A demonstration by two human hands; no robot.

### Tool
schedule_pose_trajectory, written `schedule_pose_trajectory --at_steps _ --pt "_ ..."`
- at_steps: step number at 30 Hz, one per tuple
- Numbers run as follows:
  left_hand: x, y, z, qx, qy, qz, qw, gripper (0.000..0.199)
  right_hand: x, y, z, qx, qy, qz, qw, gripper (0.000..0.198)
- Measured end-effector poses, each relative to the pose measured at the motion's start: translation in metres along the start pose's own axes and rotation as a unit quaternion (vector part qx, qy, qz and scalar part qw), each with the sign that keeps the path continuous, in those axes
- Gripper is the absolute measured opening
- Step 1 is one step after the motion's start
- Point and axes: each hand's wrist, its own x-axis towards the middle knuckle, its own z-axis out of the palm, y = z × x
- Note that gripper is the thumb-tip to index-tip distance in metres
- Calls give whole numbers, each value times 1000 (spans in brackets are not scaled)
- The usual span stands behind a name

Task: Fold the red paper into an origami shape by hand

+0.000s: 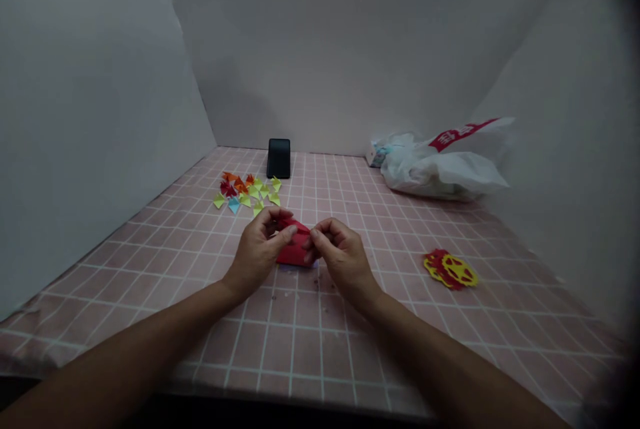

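Observation:
A folded piece of red paper (298, 225) is held up between my two hands at the middle of the table. My left hand (261, 246) pinches its left side with thumb and fingers. The right end is gripped by the thumb and fingertips of my right hand (341, 254). Beneath it, flat on the table, lies red paper (293, 255), partly covered by my fingers, with a thin bluish edge showing under its front. Several small folded paper pieces (245, 190) in yellow, orange, red and blue lie in a cluster beyond my left hand.
A dark phone (279, 159) leans upright near the back wall. At the back right, a white plastic bag (445, 172) lies beside a small box (373, 154). Yellow and red cut-out shapes (450, 269) rest on the checked tablecloth (280, 349) to the right. White walls enclose the table.

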Motion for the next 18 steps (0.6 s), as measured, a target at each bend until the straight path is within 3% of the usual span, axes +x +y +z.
schedule_pose_trajectory --at_steps 11,18 --pt "1 4 1 -57 -10 -21 998 31 -3 -2 3 -22 -83 44 995 25" --pt "4 4 1 -28 -74 -72 994 37 0 -2 -2 -60 -34 -3 998 20"
